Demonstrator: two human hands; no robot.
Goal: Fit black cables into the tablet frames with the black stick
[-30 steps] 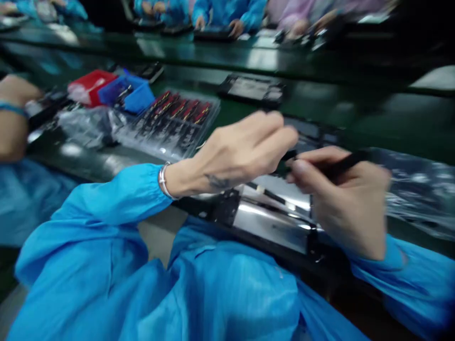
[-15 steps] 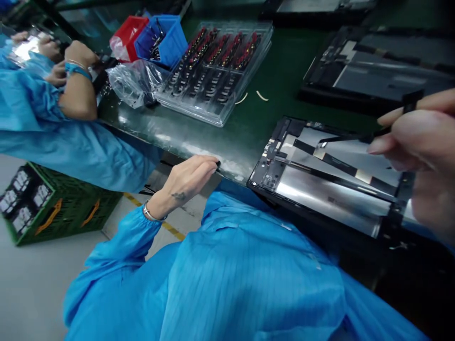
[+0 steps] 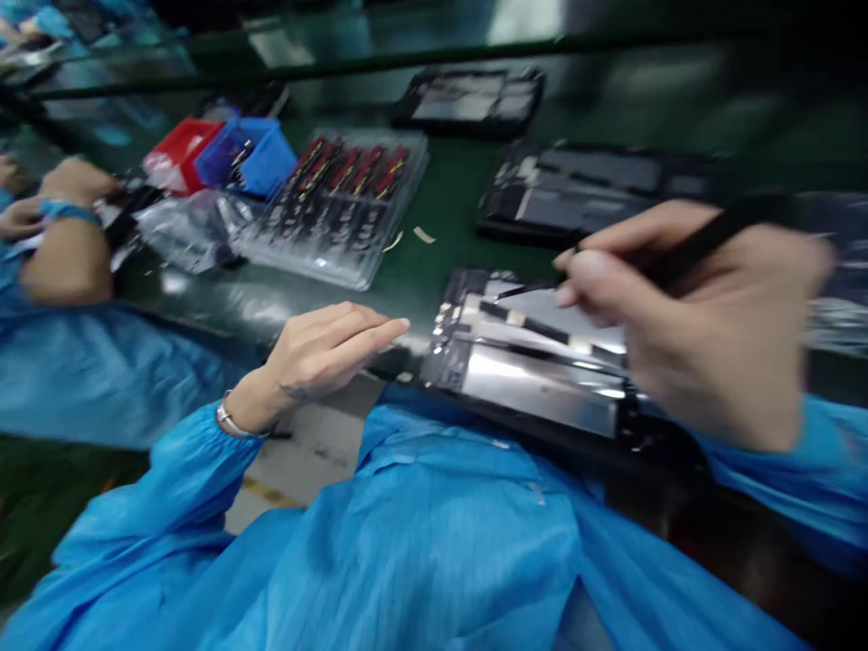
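My right hand (image 3: 725, 334) is closed around black tweezers (image 3: 712, 237) with a thin bent tip. The tip points down at an opened tablet (image 3: 542, 387), just over its upper half; whether it touches cannot be made out. Silvery panels, a dark ribbon cable (image 3: 552, 331) with pale patches and a black board end at the left show inside the tablet. Left of it, at the bench's front edge, my left hand (image 3: 329, 353) stretches its fingers toward the tablet without holding anything visible.
Behind lie another opened tablet (image 3: 583, 194) and a further one (image 3: 475, 98). A clear tray (image 3: 370, 262) of small red and black parts stands left, beside blue (image 3: 275, 158) and red bins (image 3: 176, 149) and a plastic bag (image 3: 193, 231). A co-worker's arm (image 3: 71, 262) is far left.
The view has shifted, bringing more of the bench back into sight. My left fingers, earlier curled with a small dark piece at the tips, are now straightened. The tweezers' tip has moved toward the tablet's left end.
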